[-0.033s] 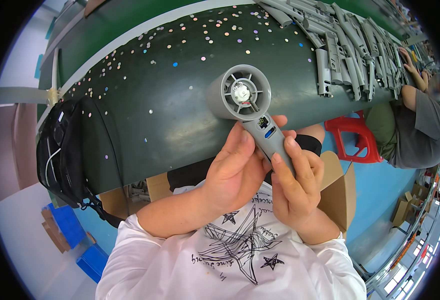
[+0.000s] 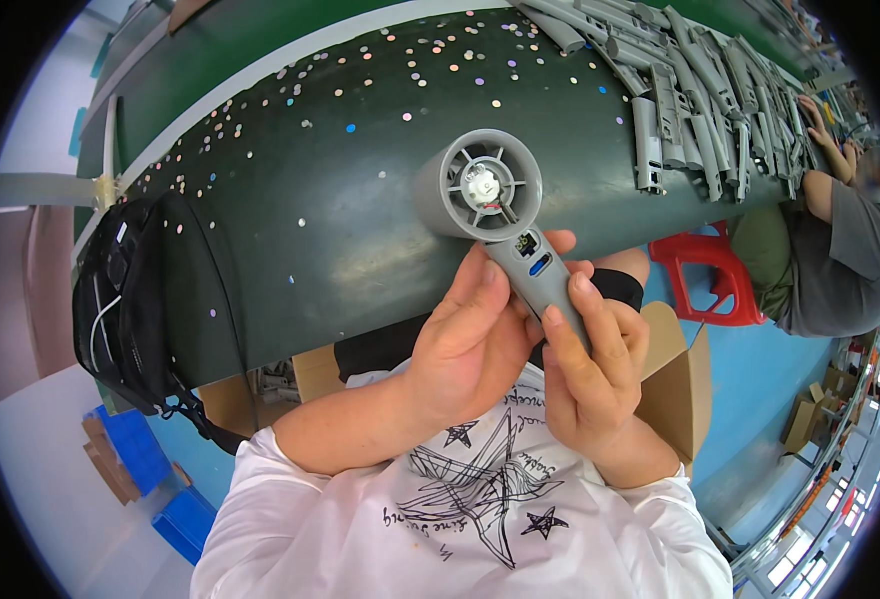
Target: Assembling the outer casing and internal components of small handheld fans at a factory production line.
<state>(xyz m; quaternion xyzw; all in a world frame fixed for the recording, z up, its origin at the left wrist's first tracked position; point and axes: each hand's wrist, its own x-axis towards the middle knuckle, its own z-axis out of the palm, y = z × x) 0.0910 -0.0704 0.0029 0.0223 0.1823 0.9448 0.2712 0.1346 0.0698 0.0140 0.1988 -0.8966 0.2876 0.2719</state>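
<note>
No visible change: the grey handheld fan (image 2: 500,231) is held just as in the earlier picture
Left hand (image 2: 465,349) grips the upper handle, thumb beside the neck; right hand (image 2: 595,374) pinches the lower handle. The fan is above the near edge of the green bench (image 2: 360,220), open front facing up, so handling seems paused

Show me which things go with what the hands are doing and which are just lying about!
Job in hand:
- gray handheld fan, held by left hand and right hand
- probably gray parts

Seemingly just about:
- black bag
- colored dots
- red stool
</note>
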